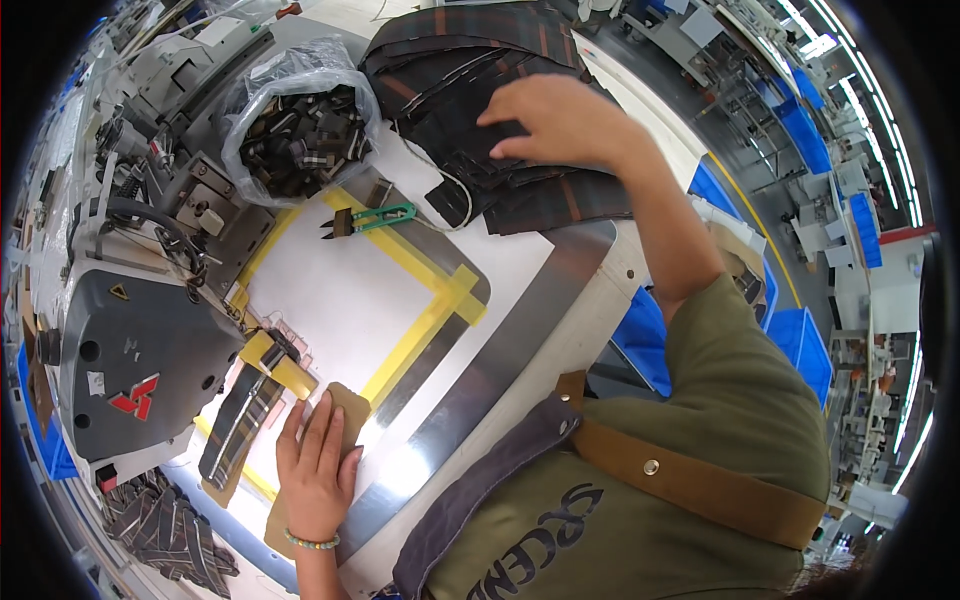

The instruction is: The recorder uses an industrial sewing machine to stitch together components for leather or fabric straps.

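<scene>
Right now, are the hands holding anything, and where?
Nothing is gripped. The left hand lies flat on a tan template; the right hand rests on plaid fabric pieces.

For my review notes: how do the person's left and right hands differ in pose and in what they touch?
The left hand lies flat near the body, fingers pressing a tan cardboard template beside the sewing machine. The right hand is stretched far forward, resting on a stack of dark plaid fabric pieces. The left wrist wears a bead bracelet; the right wrist is bare. Both are bare and palm down.
</scene>
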Motion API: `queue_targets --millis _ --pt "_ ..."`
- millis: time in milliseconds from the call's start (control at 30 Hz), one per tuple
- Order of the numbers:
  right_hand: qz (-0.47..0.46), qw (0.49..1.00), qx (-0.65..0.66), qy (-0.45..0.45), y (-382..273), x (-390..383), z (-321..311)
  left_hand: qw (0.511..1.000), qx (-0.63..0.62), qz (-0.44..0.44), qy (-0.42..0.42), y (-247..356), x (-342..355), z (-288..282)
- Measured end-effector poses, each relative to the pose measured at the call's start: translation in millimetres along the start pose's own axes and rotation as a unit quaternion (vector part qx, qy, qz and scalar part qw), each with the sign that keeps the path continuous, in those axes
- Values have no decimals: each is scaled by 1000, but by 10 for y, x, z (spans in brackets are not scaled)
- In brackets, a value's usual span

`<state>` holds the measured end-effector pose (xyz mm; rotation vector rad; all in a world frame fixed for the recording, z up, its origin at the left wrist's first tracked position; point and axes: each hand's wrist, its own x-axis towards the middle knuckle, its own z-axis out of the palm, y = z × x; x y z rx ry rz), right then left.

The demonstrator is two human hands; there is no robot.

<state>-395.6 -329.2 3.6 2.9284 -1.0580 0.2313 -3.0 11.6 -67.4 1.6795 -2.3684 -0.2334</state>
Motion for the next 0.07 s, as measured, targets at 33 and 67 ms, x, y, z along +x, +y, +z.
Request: queue_targets --millis 33,67 --pt "20 999 19 -36 -51 -4 70 1000 -4 1 -7 -38 -24 10" --pt "18 999 20 -35 -53 8 84 1000 -6 2 -14 -91 -54 7"
